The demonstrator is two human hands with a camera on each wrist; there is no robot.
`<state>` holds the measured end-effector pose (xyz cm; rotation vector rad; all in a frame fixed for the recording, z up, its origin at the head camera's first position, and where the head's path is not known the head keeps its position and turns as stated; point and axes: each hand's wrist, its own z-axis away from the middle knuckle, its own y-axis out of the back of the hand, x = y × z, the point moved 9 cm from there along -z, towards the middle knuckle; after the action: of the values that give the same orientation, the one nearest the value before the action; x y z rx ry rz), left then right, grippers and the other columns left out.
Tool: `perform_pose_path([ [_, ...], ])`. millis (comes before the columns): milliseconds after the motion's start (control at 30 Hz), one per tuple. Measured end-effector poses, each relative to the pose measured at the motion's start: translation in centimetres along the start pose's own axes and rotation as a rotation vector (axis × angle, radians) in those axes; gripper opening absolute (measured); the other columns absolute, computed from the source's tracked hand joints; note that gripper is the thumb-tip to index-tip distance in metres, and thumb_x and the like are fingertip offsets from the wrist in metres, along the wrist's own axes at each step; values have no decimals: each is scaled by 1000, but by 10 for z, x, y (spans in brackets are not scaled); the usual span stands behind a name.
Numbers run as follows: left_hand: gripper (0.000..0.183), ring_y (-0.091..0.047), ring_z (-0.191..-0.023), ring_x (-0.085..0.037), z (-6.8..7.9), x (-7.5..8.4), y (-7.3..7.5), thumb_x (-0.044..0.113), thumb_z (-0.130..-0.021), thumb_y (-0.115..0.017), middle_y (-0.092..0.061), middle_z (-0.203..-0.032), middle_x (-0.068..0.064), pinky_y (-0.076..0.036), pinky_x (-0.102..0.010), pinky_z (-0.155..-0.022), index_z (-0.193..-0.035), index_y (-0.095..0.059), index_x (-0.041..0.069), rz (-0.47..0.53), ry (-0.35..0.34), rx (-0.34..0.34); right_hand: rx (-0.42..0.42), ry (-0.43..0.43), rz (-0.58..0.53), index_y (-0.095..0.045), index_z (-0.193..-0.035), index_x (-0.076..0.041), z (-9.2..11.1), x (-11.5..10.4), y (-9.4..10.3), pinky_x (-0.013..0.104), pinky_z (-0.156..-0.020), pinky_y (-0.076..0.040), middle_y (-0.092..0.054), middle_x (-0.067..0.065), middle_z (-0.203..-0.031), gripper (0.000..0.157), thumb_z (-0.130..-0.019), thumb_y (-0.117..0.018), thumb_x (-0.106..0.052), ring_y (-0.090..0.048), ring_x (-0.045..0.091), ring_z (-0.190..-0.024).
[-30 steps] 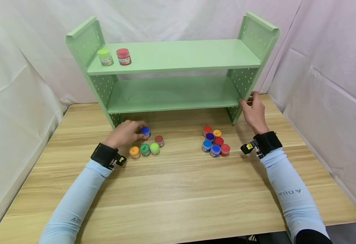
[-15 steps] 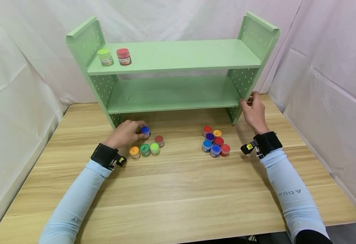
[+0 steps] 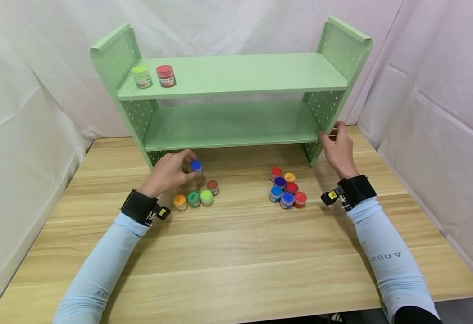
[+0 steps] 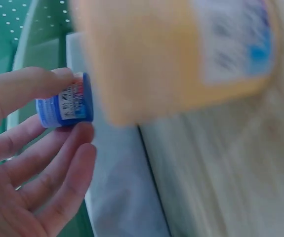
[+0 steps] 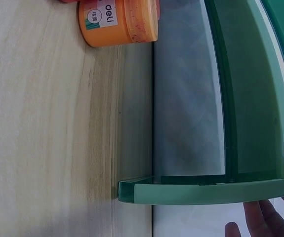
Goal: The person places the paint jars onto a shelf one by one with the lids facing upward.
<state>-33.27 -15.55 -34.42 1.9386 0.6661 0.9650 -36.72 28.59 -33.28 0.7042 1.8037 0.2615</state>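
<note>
Between thumb and fingers my left hand (image 3: pixel 170 172) pinches a small blue paint jar (image 3: pixel 196 167), lifted off the table in front of the shelf's lower left. The left wrist view shows the same blue jar (image 4: pixel 66 102) with its label and barcode, tilted on its side. My right hand (image 3: pixel 339 150) grips the right side panel of the green shelf (image 3: pixel 232 123), thumb at the front edge. In the right wrist view only some fingertips (image 5: pixel 263 217) of that hand show behind the panel. A light green jar (image 3: pixel 141 77) and a red jar (image 3: pixel 166 76) stand on the top shelf.
Near my left hand stand orange (image 3: pixel 180 202), green (image 3: pixel 193 199), light green (image 3: pixel 206 197) and brownish-red (image 3: pixel 213 187) jars. Several red, blue and yellow-orange jars cluster at right, including a red one (image 3: pixel 300 199). White cloth (image 3: pixel 25 157) hangs around the wooden table (image 3: pixel 236 256).
My left hand has raised the blue jar off the table and moved it slightly toward the shelf. The right hand keeps its grip on the side panel.
</note>
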Motion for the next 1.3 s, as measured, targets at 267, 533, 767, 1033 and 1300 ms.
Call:
perform_pose_path([
  [267,37,-54,-59,-6,-1,22,23,20,-74,-77,-63,-85,4,-44,-27,-51,-106,-61,12,63,-57,127,-8,-4,-16,-40,-131,-4,-1,1,-1,37,-86,-43,-53,14,-120,48,-97,-45,-38,-52,21,-103],
  [533,42,-56,-61,-5,-3,42,47,21,-77,-76,-66,-96,0,-46,-24,-53,-113,-61,7,129,-165,266,-5,1,-6,-41,-130,-4,-1,0,-1,36,-85,-43,-54,14,-119,47,-97,-45,-38,-52,21,-102],
  [767,41,-58,-63,-9,-10,57,70,21,-77,-74,-65,-100,-1,-48,-28,-55,-113,-63,6,158,-230,378,-2,3,-4,-41,-131,-4,-1,0,0,36,-84,-43,-54,14,-119,48,-97,-45,-39,-52,21,-103],
  [1033,37,-57,-59,-18,-12,90,103,9,-77,-73,-65,-96,-10,-49,-34,-53,-111,-63,-2,153,-249,473,-7,1,-5,-40,-130,-4,-2,-1,0,37,-85,-44,-54,14,-119,49,-97,-44,-39,-52,21,-103],
  [1300,36,-55,-51,-21,-12,126,135,0,-71,-74,-64,-91,-18,-46,-36,-48,-104,-63,-9,56,-410,580,-18,0,-9,-39,-132,-4,-1,0,-2,38,-86,-43,-52,14,-120,50,-98,-44,-40,-52,22,-105],
])
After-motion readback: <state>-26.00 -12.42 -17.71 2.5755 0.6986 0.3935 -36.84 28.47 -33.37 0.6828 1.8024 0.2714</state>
